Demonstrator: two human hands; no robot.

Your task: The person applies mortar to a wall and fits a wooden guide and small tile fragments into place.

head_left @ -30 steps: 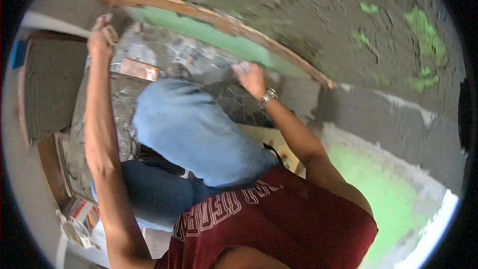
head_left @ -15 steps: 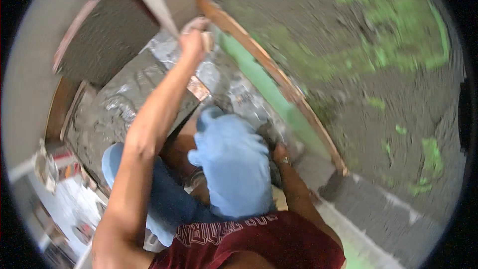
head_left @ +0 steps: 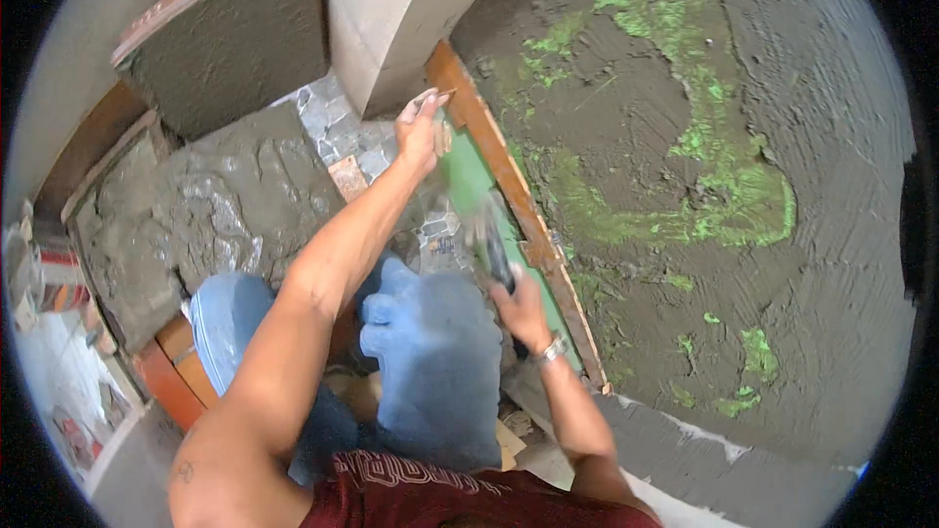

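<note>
My left hand (head_left: 419, 129) is closed on a small tan piece (head_left: 441, 137), beside the upper end of a wooden strip (head_left: 473, 112) along the mortar-covered wall (head_left: 827, 166). A thin stick-like item shows at my fingertips, too small to name. Lower down, my right hand (head_left: 520, 305) grips a dark-handled tool (head_left: 503, 259) whose far end is blurred, over the green band (head_left: 468, 164) beside the strip. The wall has green patches (head_left: 734, 215) showing through grey mortar.
A mortar-coated board (head_left: 235, 54) leans at the upper left by a pale column (head_left: 372, 10). Wet mortar (head_left: 205, 196) lies on a slab at left, near a reddish tile (head_left: 347, 176). My bent, jean-clad knees (head_left: 425, 352) are below. Assorted items (head_left: 54, 284) lie at far left.
The view has turned toward the mortared wall. My right hand, formerly low and partly hidden, now shows with the dark tool raised beside the strip; my left hand stays near the strip's top.
</note>
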